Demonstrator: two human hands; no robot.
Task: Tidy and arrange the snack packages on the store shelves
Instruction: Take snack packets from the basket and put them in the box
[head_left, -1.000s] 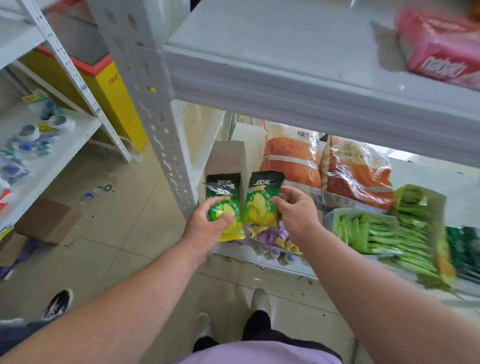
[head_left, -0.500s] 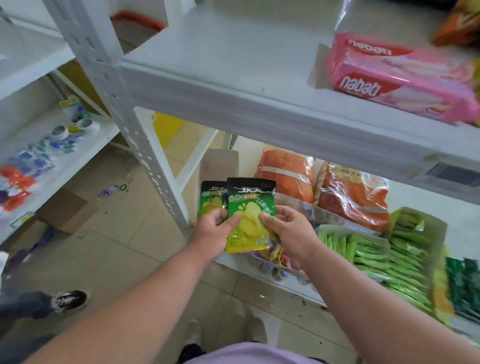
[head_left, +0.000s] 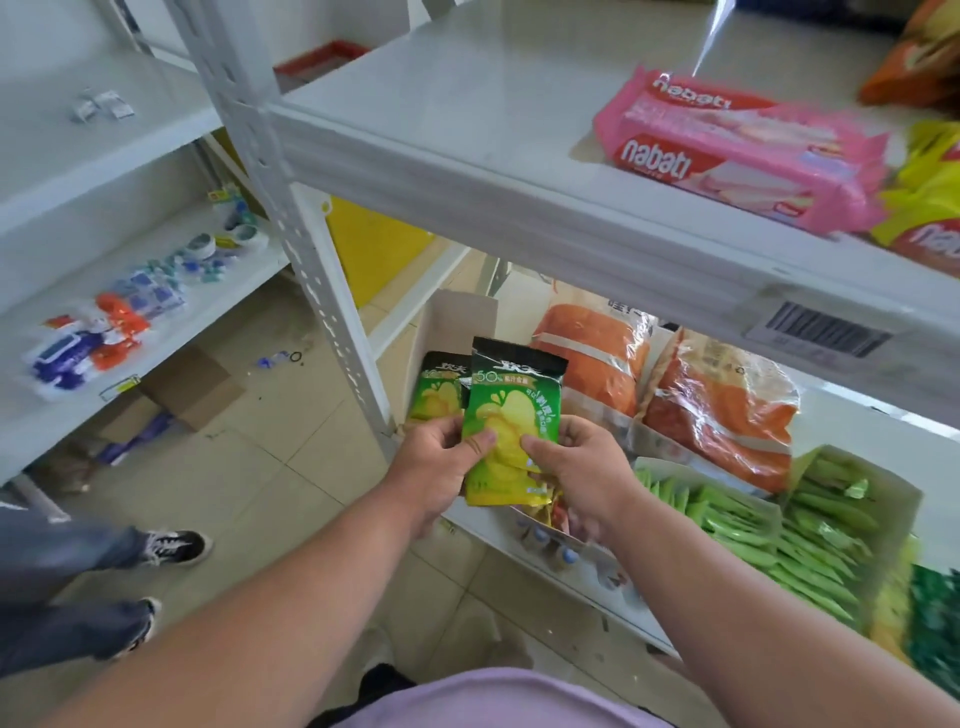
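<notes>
Two green-and-yellow snack packets with black tops are stacked in front of the lower shelf. The front packet (head_left: 506, 415) overlaps the rear packet (head_left: 436, 389), whose left part shows. My left hand (head_left: 439, 462) grips their lower left side, thumb on the front packet. My right hand (head_left: 576, 467) pinches the front packet's lower right edge. Below my hands an open box (head_left: 545, 525) of small colourful sweets sits on the lower shelf, mostly hidden.
A pink Nabati wafer pack (head_left: 737, 150) and a yellow pack (head_left: 930, 208) lie on the upper shelf (head_left: 467, 130). Orange bags (head_left: 717, 410) and boxes of green packets (head_left: 753, 530) fill the lower shelf. A white upright post (head_left: 296, 234) stands left. Another person's legs (head_left: 78, 571) are bottom left.
The two packets, held side by side a second ago, are now stacked with the right one in front. The view has tilted up, showing more of the upper shelf.
</notes>
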